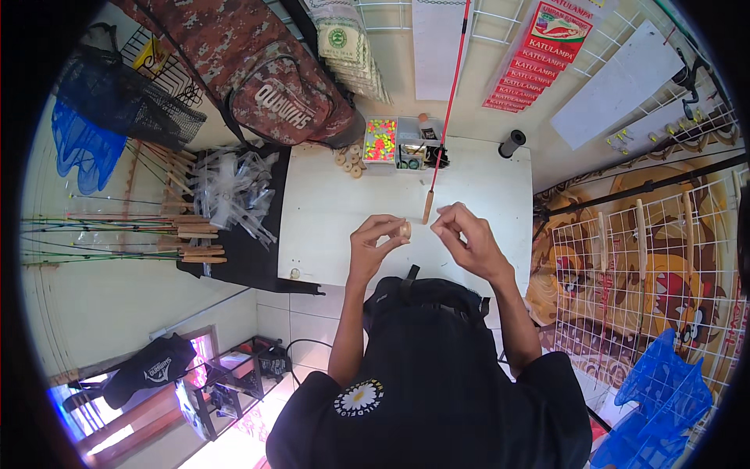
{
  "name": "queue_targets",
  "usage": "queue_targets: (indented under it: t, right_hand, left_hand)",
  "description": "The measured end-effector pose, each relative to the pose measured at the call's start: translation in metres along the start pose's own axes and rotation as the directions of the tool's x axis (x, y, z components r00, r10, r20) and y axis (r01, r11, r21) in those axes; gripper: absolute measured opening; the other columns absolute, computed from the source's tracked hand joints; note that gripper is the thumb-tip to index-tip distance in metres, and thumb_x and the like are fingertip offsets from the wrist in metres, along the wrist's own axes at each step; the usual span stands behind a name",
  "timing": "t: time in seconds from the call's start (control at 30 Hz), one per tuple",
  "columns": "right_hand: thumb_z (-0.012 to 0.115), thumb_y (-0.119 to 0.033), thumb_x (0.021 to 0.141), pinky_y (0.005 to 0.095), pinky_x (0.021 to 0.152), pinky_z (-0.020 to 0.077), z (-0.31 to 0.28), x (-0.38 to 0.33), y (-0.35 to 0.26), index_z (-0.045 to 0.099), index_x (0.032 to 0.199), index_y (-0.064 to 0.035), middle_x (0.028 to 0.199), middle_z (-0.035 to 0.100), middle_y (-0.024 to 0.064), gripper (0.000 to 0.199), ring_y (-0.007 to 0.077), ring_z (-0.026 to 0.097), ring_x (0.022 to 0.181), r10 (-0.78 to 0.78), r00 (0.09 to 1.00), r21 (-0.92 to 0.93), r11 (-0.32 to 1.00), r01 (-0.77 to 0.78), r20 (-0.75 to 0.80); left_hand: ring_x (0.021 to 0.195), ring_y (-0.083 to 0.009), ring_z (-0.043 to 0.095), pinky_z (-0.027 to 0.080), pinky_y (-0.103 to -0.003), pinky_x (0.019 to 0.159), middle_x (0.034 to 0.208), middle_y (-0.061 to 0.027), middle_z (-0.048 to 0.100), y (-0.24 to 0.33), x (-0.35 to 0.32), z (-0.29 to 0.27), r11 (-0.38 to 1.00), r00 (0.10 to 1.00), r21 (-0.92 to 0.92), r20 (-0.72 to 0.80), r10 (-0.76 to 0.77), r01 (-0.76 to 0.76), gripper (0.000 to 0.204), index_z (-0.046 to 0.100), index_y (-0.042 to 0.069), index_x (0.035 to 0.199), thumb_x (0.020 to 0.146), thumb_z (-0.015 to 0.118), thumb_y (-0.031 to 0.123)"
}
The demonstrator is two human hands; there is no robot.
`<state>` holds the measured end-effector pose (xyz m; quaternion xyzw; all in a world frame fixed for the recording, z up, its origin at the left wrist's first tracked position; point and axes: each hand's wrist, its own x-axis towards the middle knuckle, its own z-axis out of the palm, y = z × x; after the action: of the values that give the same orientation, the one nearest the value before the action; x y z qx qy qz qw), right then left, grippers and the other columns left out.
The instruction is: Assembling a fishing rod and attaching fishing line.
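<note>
Over the near part of the white table point(328, 227), my left hand point(373, 244) pinches a small tan spool point(405, 230) between thumb and fingers. To its right, my right hand point(471, 244) is raised with thumb and fingertips pressed together. Whatever lies in that pinch, perhaps a thin line, is too small to make out. A thin red fishing rod point(448, 117) with a tan handle point(428, 207) stands between and just beyond my hands, its shaft rising toward the wall; neither hand touches it.
Several tan spools point(349, 162) lie by a box of bright floats point(380, 141) at the table's back. A compartment box point(412, 156) and a dark cylinder point(512, 144) stand further right. Wood-handled rods point(199, 234) and plastic wrappings point(234, 191) fill the left side.
</note>
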<state>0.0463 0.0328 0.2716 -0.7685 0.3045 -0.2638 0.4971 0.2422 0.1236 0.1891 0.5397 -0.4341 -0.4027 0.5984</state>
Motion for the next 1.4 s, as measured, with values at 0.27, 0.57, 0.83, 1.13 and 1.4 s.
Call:
queue_targets:
  t: [0.27,0.57,0.83,1.13,1.4]
  right_hand:
    - [0.064,0.000,0.082,0.0474,0.103,0.0381,-0.002,0.016,0.001,0.058,0.087,-0.0023,0.087,0.066,0.0073,0.008,0.0277,0.057,0.093,-0.420,0.904,-0.480,0.811,0.334,-0.080]
    - [0.064,-0.005,0.083,0.0407,0.079,0.0434,0.016,0.003,0.023,0.061,0.093,-0.0061,0.085,0.057,0.0117,0.010,0.0289,0.054,0.086,-0.265,0.959,-0.519,0.836,0.178,-0.098]
    - [0.063,-0.009,0.084,0.0376,0.067,0.0464,0.032,-0.010,0.024,0.061,0.094,-0.0087,0.059,0.057,0.0098,0.011,0.0282,0.060,0.065,-0.299,0.935,-0.460,0.814,0.354,0.191]
    - [0.062,-0.012,0.088,0.0397,0.059,0.0462,0.019,-0.004,0.027,0.060,0.095,-0.0095,0.061,0.060,0.0101,0.008,0.0292,0.060,0.058,-0.268,0.963,-0.427,0.875,0.227,-0.036]
    - [0.058,-0.011,0.090,0.0404,0.058,0.0480,0.036,-0.017,0.030,0.059,0.096,-0.0081,0.066,0.061,0.0122,0.006,0.0321,0.063,0.063,-0.115,0.991,-0.308,0.947,0.088,-0.071]
  left_hand:
    - [0.090,-0.0167,0.063,0.051,-0.028,0.081,0.109,-0.0116,0.065,0.015,0.001,-0.004,0.999,0.976,0.033,0.218,-0.011,0.004,0.035,0.071,0.002,0.106,0.073,0.076,-0.004]
    - [0.091,-0.0221,0.065,0.054,-0.033,0.080,0.102,-0.0139,0.064,0.018,-0.005,-0.006,0.888,0.998,-0.456,0.060,-0.033,0.057,0.027,0.063,-0.002,0.102,0.079,0.074,0.003]
    - [0.086,-0.0192,0.064,0.051,-0.030,0.079,0.098,-0.0109,0.063,-0.002,-0.004,0.025,0.899,0.939,-0.420,-0.242,-0.244,0.126,0.025,0.061,-0.003,0.106,0.082,0.071,0.000]
    - [0.088,-0.0168,0.063,0.051,-0.029,0.079,0.099,-0.0098,0.066,0.009,-0.009,0.019,0.923,0.967,-0.291,0.102,-0.233,0.253,0.027,0.064,-0.002,0.111,0.085,0.069,0.002]
    - [0.087,-0.0150,0.061,0.050,-0.027,0.074,0.101,-0.0094,0.063,0.004,-0.012,0.011,0.633,0.960,-0.729,0.125,-0.250,0.260,0.029,0.058,-0.003,0.115,0.089,0.066,0.007]
